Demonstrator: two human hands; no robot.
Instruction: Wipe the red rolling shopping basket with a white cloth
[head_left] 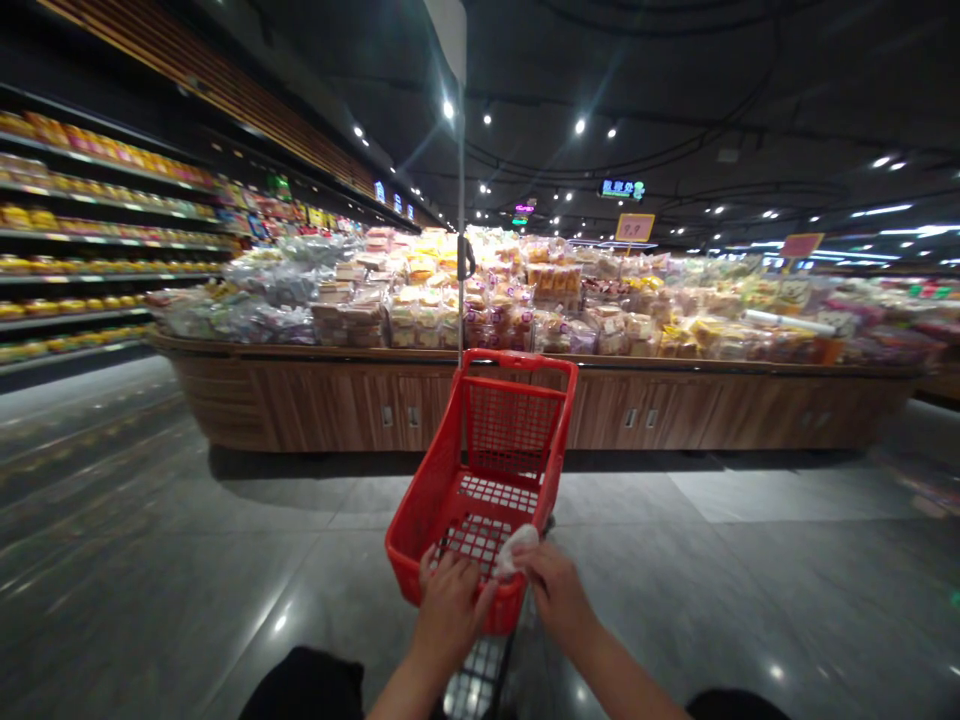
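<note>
A red plastic shopping cart basket [439, 470] stands in front of me with nothing visible inside. My left hand [448, 606] curls over its near rim, fingers wrapped round the edge. My right hand [553, 588] rests at the same rim just to the right, its fingers pinching a small crumpled white paper or tissue [515, 549]. A thin white pole [460, 230] rises from the front of the cart.
A long wooden display island [315, 400] piled with packaged bakery goods runs across ahead. Shelves of yellow packets [82, 260] line the left wall. Price signs [634, 228] stand above the island. Grey glossy tile floor [187, 560] spreads all round.
</note>
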